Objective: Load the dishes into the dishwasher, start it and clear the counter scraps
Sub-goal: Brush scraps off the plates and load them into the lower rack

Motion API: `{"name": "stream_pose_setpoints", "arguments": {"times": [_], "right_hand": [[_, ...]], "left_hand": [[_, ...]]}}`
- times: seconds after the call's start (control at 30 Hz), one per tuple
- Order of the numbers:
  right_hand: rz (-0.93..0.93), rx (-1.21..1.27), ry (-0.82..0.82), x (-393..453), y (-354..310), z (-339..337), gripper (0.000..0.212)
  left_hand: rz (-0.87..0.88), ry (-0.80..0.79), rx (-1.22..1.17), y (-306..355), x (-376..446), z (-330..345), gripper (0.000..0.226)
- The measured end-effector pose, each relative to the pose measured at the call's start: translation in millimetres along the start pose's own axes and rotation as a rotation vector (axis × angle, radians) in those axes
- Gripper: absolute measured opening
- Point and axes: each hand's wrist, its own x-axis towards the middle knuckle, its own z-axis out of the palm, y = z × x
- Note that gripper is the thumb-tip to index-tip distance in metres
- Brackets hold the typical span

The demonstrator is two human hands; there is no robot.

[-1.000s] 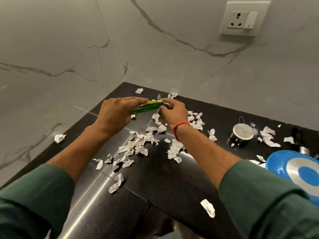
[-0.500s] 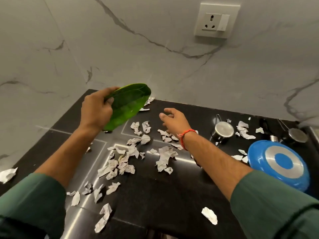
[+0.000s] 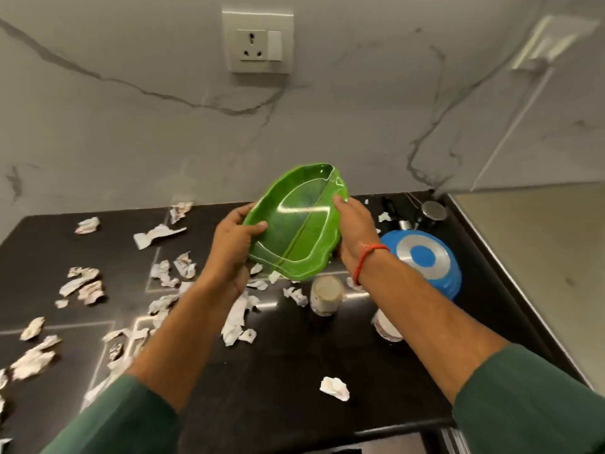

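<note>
in the head view, one green leaf-shaped plate (image 3: 296, 224) sits in the middle of the frame, lifted above the black counter (image 3: 343, 362) and tilted so its hollow face shows. two hands hold it. the left hand (image 3: 234, 247) grips the plate's left rim, thumb curled over the inner face and fingers wrapped behind. the right hand (image 3: 355, 231) grips the right rim, thumb on the inner edge, the other fingers hidden behind the plate.

torn paper scraps (image 3: 82, 286) lie scattered over the left and centre of the counter, too many to count exactly, well over twenty; one scrap (image 3: 334, 388) lies alone at lower centre. at right centre sits one blue lid (image 3: 422, 257). two small blurred jars (image 3: 325, 294) stand below the plate. one wall socket (image 3: 257, 42) is at the top centre.
</note>
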Motion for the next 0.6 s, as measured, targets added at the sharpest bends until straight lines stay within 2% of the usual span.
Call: {"name": "stream_pose_setpoints", "arguments": {"times": [0.03,0.07,0.2,0.3,0.6], "right_hand": [[-0.021,0.017,0.042,-2,-6,-19,0.019],[-0.029,0.028,0.076,-6,-12,-39,0.015],[-0.06,0.096,0.1,-23,-28,-118,0.023],[-0.056,0.132,0.14,-44,-36,-169,0.022],[-0.055,0.215,0.261,-115,-52,-316,0.021]], "left_hand": [[-0.015,-0.034,-0.001,-4,-6,18,0.03],[-0.027,-0.073,0.012,-9,-12,34,0.027],[-0.067,-0.287,0.097,-20,-43,96,0.014],[-0.122,-0.428,0.13,-25,-67,142,0.022],[-0.221,-0.523,0.217,-73,-132,269,0.026]]}}
